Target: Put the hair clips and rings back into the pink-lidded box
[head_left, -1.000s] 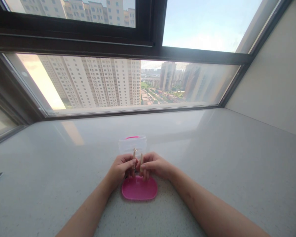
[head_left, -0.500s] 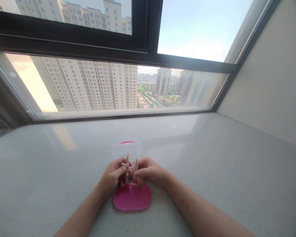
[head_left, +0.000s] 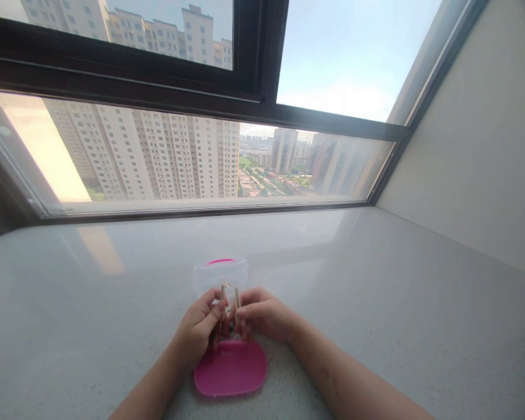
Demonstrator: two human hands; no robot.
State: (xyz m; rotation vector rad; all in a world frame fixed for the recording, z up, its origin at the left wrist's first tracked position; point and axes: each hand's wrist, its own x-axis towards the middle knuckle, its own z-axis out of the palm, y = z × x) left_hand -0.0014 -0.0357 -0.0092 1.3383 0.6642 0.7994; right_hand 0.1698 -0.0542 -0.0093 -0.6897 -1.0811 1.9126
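Taking the paired hands as the dial's centre, a shallow pink tray lies at six o'clock, flat on the speckled ledge. Just above its far edge, the left hand pinches one slim, gold-toned strip between thumb and fingers, nearly upright. At three o'clock from it, the right hand grasps a second strip the same way. Their upper ends stand apart; fingers hide whether they join lower down. So both strips appear picked up, with neither laid down; how much work remains, I cannot tell. At twelve o'clock sits a clear container with a pink band, then the window frame.
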